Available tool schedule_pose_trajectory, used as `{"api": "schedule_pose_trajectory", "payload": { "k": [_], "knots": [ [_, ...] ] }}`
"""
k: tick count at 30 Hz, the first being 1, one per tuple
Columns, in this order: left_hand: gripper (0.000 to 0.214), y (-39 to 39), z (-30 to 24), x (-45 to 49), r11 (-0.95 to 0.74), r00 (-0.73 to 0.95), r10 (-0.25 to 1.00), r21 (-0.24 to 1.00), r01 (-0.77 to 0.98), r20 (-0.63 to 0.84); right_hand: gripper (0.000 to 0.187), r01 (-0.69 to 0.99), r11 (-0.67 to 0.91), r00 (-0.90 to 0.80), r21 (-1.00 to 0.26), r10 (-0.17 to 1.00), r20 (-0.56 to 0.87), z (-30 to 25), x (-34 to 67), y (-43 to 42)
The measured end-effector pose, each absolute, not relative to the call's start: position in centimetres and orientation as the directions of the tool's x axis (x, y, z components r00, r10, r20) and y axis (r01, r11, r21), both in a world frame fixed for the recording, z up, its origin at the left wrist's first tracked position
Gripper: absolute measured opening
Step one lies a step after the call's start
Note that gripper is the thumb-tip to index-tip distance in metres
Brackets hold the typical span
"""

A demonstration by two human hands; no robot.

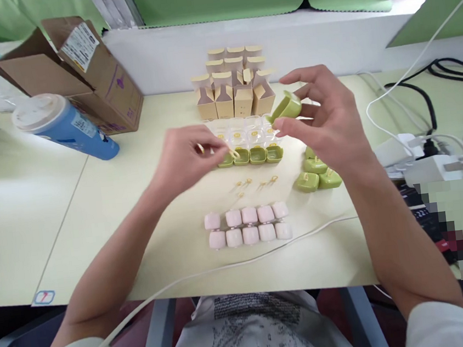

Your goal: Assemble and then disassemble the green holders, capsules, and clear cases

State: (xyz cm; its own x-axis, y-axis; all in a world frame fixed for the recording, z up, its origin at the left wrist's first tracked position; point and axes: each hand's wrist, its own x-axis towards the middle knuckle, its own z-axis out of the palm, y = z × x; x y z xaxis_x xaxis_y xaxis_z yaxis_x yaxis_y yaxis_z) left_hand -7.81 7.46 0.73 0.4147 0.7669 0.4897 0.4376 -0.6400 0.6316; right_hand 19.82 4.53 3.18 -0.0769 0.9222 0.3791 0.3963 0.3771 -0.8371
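Note:
My left hand (186, 159) pinches a small yellow loop-shaped piece (234, 154) between thumb and fingertips, above a row of green open shells (258, 155). My right hand (331, 116) grips a glossy green shell (289, 106) by its edges, tilted and raised over the table. Beyond the row sit clear plastic pieces (238, 136) with yellow marks. Several tiny yellow pieces (248, 182) lie loose in front of the row. Under my right hand is a cluster of rounded green pieces (307, 182). Two rows of pale pink rounded pieces (249, 216) sit nearer to me.
Several small open cardboard boxes (224, 105) stand at the back. A large carton (111, 92) and a tilted blue cup (73, 129) are at the left. A white cable (225, 266) crosses the front. Power adapters (433, 166) and cords lie at the right.

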Motion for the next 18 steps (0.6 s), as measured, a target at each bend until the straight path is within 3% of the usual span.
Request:
{"api": "schedule_pose_trajectory", "payload": {
  "k": [3,7,15,18],
  "knots": [
    [0.017,5.9,-1.9,-5.5,-0.666,0.604,0.726,0.552,0.501,0.329,0.036,0.409,0.375,-0.090,-0.832,0.924,0.372,3.2,19.4,4.5],
    [0.022,4.8,-4.0,-3.6,-0.708,0.713,0.677,0.427,0.563,0.182,0.027,0.422,0.400,-0.144,-0.814,0.916,0.375,2.6,18.3,4.2],
    [0.026,5.9,-1.0,-5.8,-0.677,0.778,0.625,0.538,0.503,0.058,0.026,0.439,0.399,-0.180,-0.805,0.917,0.356,2.4,18.3,4.1],
    [0.028,5.0,-1.9,-4.9,-0.701,0.791,0.610,0.497,0.511,0.046,0.026,0.440,0.406,-0.188,-0.801,0.914,0.359,2.3,18.3,4.2]
  ]
}}
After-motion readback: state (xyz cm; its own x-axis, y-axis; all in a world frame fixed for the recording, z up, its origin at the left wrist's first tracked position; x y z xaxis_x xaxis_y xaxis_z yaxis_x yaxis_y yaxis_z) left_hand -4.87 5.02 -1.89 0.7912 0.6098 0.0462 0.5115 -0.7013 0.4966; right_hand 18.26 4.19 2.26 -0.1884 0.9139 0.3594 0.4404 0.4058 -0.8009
